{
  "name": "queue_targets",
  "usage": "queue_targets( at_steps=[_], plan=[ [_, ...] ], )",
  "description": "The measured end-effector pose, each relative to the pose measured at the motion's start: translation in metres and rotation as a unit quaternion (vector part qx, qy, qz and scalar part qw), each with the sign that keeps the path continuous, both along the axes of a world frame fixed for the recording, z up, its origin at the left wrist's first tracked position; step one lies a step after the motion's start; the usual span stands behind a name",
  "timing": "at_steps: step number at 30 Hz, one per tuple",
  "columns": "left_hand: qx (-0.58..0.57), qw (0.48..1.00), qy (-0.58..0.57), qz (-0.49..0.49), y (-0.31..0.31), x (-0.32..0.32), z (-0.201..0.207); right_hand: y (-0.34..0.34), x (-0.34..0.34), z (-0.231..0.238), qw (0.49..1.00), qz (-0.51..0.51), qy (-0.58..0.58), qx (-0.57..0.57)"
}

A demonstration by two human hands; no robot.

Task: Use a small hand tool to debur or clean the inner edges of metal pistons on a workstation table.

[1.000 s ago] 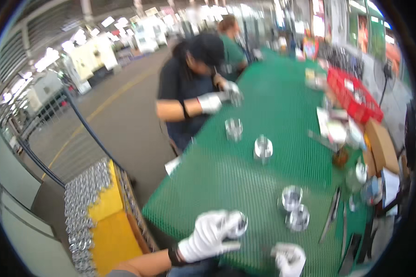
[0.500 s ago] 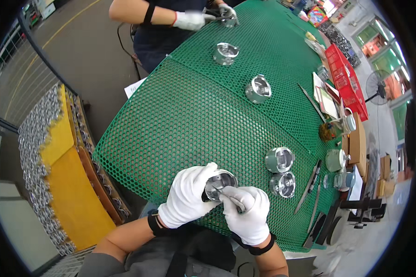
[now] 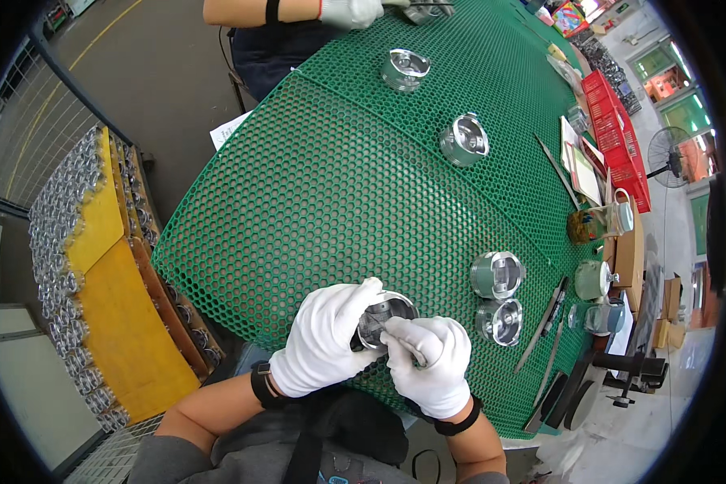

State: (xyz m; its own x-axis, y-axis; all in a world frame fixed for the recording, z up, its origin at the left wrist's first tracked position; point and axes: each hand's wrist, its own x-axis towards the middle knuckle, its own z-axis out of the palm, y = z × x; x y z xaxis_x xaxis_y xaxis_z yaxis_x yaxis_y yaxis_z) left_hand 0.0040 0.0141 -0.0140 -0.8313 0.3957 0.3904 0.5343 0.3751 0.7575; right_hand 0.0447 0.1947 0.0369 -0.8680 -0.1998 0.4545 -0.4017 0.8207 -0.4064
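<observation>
My left hand (image 3: 323, 343), in a white glove, is closed around the side of a shiny metal piston (image 3: 374, 319), its hollow end facing up toward me. My right hand (image 3: 434, 367), gloved too, pinches a slim metal scraper (image 3: 419, 356) at the piston's rim. Fingers cover most of that tool, and its tip is hard to make out. To the right of my hands stand two more pistons, one (image 3: 498, 275) just beyond the other (image 3: 499, 322). Farther off on the green mat (image 3: 298, 202) are a third piston (image 3: 464, 139) and another (image 3: 406, 69).
Long flat files (image 3: 543, 324) lie at the right, near glass jars (image 3: 594, 279) and a red crate (image 3: 615, 145). Across the table a co-worker's gloved hand (image 3: 352, 11) is beside a metal part. Stacked metal parts with yellow sheets (image 3: 137, 323) stand left of the table.
The whole view has shifted slightly. My right hand has turned a little at the piston, and less of the scraper shows. The co-worker's hands have moved toward the upper edge.
</observation>
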Motion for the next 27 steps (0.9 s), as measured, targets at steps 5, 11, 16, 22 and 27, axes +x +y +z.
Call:
queue_targets(
  at_steps=[5,11,16,22,27],
  plan=[
    [0.008,1.0,0.01,-0.008,-0.001,-0.002,0.003,0.004,-0.002,-0.004,0.999,0.02,-0.016,-0.026],
    [0.021,1.0,0.006,-0.007,-0.001,-0.001,0.002,0.016,-0.011,0.0,0.987,0.085,-0.097,-0.096],
    [0.006,1.0,0.01,-0.003,0.0,0.0,0.003,0.022,-0.009,-0.003,0.992,0.064,-0.07,-0.08],
    [0.009,1.0,0.009,0.014,0.0,-0.001,-0.001,0.024,-0.014,-0.002,0.993,0.092,-0.063,-0.044],
    [0.026,1.0,0.006,0.002,0.002,-0.003,0.0,0.032,-0.017,-0.001,0.987,0.124,-0.09,-0.057]
  ],
)
